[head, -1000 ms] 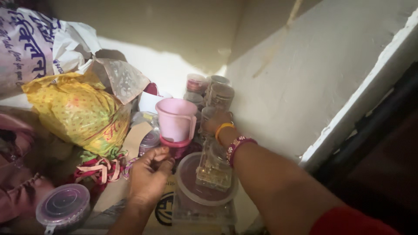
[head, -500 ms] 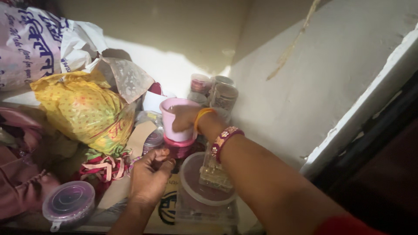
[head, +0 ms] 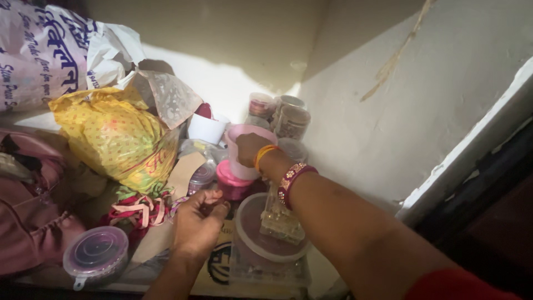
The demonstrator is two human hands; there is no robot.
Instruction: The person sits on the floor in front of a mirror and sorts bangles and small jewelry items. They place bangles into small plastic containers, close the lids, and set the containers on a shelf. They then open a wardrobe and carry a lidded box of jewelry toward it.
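Head view: the right hand (head: 251, 148) was seen closed over the rim of a pink mug (head: 244, 151) at the far middle of the shelf. The left hand (head: 197, 222) was curled shut nearer, holding nothing discernible. The crowded clear jars (head: 288, 119) just right could be knocked over by the wrist.

Pink mug (head: 244, 150) partly behind right hand (head: 250, 147)
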